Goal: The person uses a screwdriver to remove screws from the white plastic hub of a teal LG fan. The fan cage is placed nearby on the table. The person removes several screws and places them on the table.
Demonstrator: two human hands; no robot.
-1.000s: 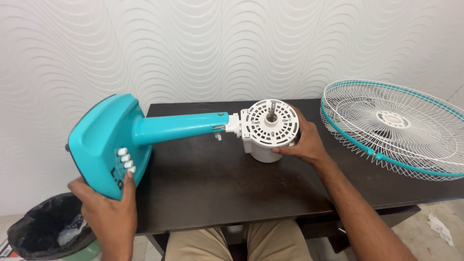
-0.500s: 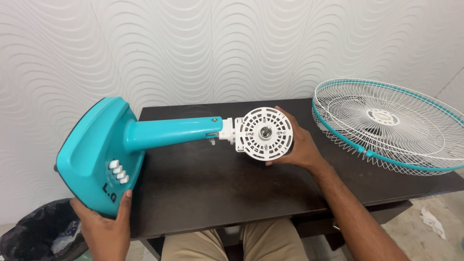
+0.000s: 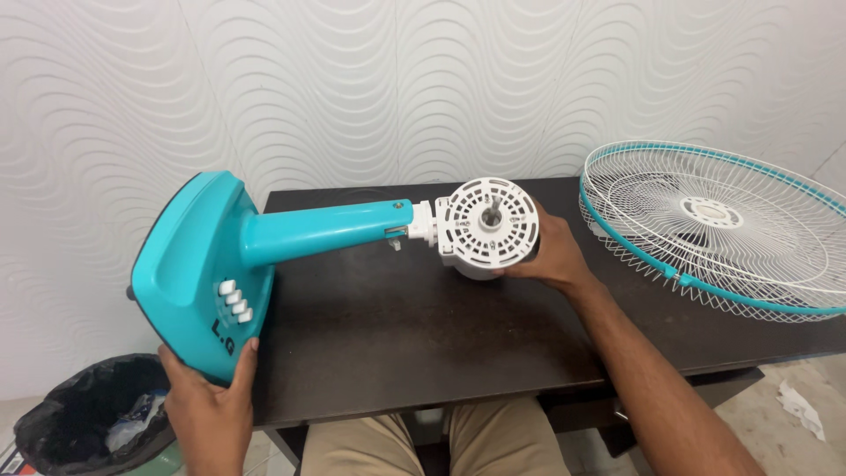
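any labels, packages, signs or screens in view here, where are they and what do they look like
Dark printed marking: on the teal fan base, below the white buttons, near the left hand.
Small moulded markings: on the white round motor housing held by the right hand, too small to make out.
No packages, signs or screens.

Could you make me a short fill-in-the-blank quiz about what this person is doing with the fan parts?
1. The left hand grips the fan's teal ____.
2. The right hand cups the white ____ housing.
3. The wire fan guard lies on the dark table, to the person's ____.
4. The bin on the floor is lined with a ____ bag.

Missing words: base; motor; right; black
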